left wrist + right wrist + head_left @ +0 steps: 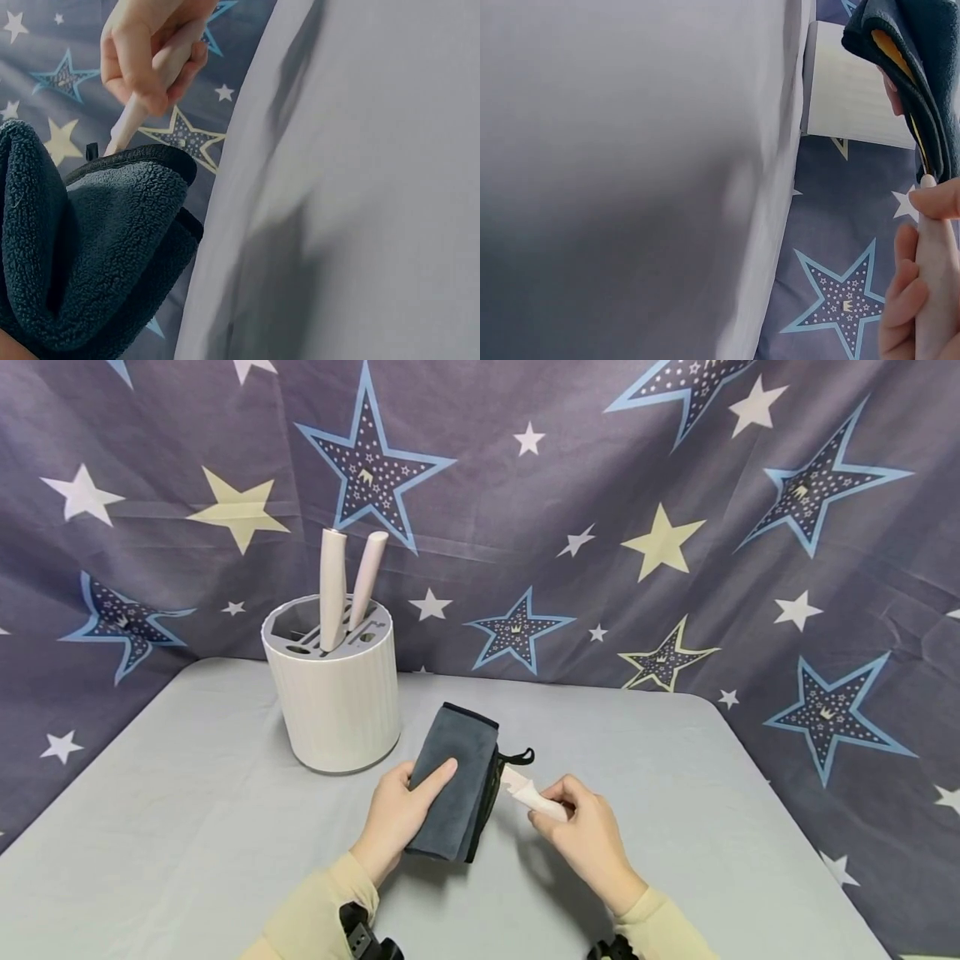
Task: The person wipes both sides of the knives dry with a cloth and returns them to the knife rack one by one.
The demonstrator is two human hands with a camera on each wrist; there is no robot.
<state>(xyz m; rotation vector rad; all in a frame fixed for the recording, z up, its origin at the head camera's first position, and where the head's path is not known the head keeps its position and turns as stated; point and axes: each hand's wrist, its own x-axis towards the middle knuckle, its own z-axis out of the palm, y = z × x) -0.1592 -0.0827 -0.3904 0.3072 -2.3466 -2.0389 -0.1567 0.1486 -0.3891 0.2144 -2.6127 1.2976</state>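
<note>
My left hand [397, 814] grips a folded dark blue-grey towel [456, 785] with black edging and a hanging loop, its thumb lying across the front. To its right, my right hand [588, 831] holds a knife [543, 800] by its white handle. The blade runs into the towel's folds, so most of it is hidden. The left wrist view shows the towel's fleecy folds [127, 225] and the knife handle [174, 56] above them. In the right wrist view, fingers wrap the handle [936, 262], and a thin strip of blade shows between the towel layers.
A round white knife block [333, 710] stands at the back left of the grey-covered table [187, 827]. Two white-handled utensils [332, 589] stick up from its slotted grey top. Behind the table hangs a dark star-patterned cloth [487, 552].
</note>
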